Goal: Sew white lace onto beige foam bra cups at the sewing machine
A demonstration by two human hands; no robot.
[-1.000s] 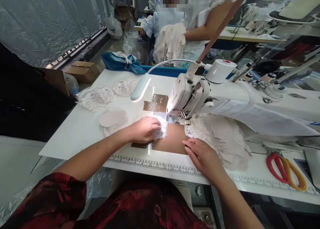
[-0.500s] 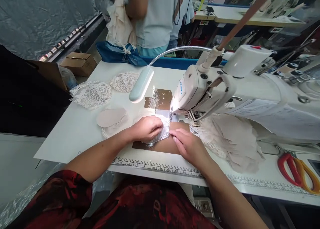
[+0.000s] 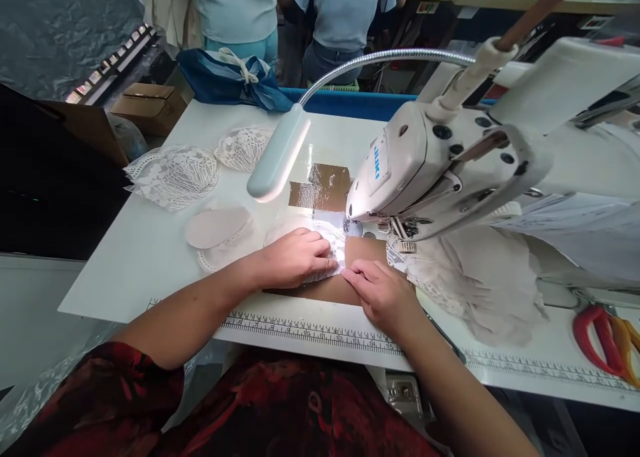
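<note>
A white lace piece (image 3: 332, 236) lies under the lit needle area of the sewing machine (image 3: 395, 170). My left hand (image 3: 303, 258) presses on its left part, fingers curled together over the lace. At its near right edge, my right hand (image 3: 377, 289) pinches the lace between thumb and fingers. Brown tape (image 3: 327, 290) covers the table beneath both hands. A dark thin tool (image 3: 445, 337) shows beside my right wrist, partly hidden by the arm. Left of my left hand lie a beige oval pad and lace (image 3: 220, 229).
Two lace cups (image 3: 173, 176) sit at the far left of the white table (image 3: 125, 244). A lamp (image 3: 280, 154) hangs over the work. Beige fabric (image 3: 485, 280) is heaped at the right, near red and orange scissors (image 3: 600, 340). Two people stand behind the table.
My view has tilted down and come closer. My left hand has flattened somewhat onto the lace, its fingers shifting toward the right hand. The dark tool by my right wrist has come into sight.
</note>
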